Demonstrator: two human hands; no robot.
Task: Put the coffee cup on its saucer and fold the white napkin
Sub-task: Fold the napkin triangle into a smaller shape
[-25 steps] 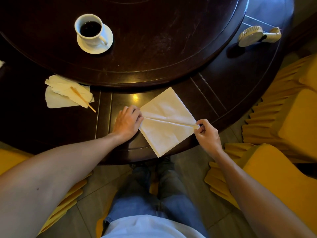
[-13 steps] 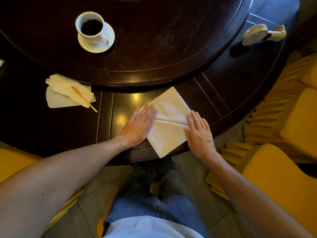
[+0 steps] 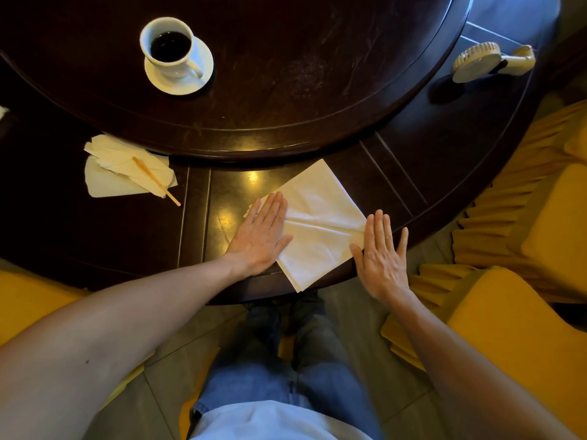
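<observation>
A white coffee cup (image 3: 167, 47) holding dark coffee stands on its white saucer (image 3: 197, 81) on the raised round centre of the dark table, far left. The white napkin (image 3: 317, 223) lies on the table's near rim, turned like a diamond, with a fold ridge running across its middle. My left hand (image 3: 260, 236) lies flat on the napkin's left corner, fingers together. My right hand (image 3: 382, 255) lies flat with fingers spread at the napkin's right corner, near the table's edge. Neither hand holds anything.
A crumpled pile of napkins (image 3: 127, 169) with a wooden stir stick (image 3: 155, 181) lies on the rim at left. A small cream hand-held fan (image 3: 489, 61) sits at the far right of the table. Yellow-covered chairs (image 3: 524, 242) stand at right and left.
One second ago both hands pinched the ends of the fold ridge. They have since flattened onto the napkin, and the right hand has slid outward to the right corner.
</observation>
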